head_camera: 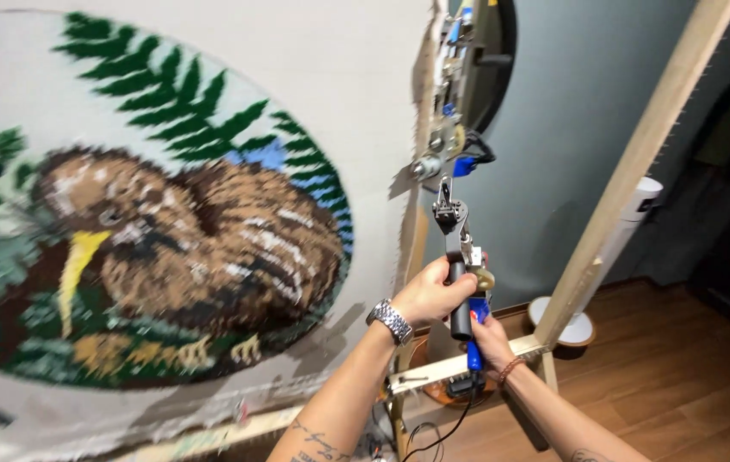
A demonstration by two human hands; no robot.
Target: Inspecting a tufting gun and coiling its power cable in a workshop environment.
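The left hand's fingers (pixel 449 275) are curled tight round the black upper grip of a tufting gun (pixel 461 282), and the right hand (pixel 492 340) closes round the blue lower handle just beneath, its fingers wrapped and partly hidden behind the tool. The gun stands upright, just to the right of the stretched backing cloth (pixel 314 60), its needle end up and off the fabric. A metal watch (pixel 391 321) sits on the left wrist, a beaded bracelet (pixel 510 369) on the right.

As I judge it, the black cord (pixel 433 441) hanging below the gun could snag on the wooden frame (pixel 630 171) right of the gun, jerking the tool. The needle end stands near the cloth's frayed edge and could catch or tear it if the gun tips left. The pile of the tufted brown bird (pixel 194 239), left of the gun, could be pulled.

No container shows clearly; a white round base (pixel 563 321) stands on the wooden floor (pixel 673 385) right of the gun, and I cannot tell whether it holds anything.
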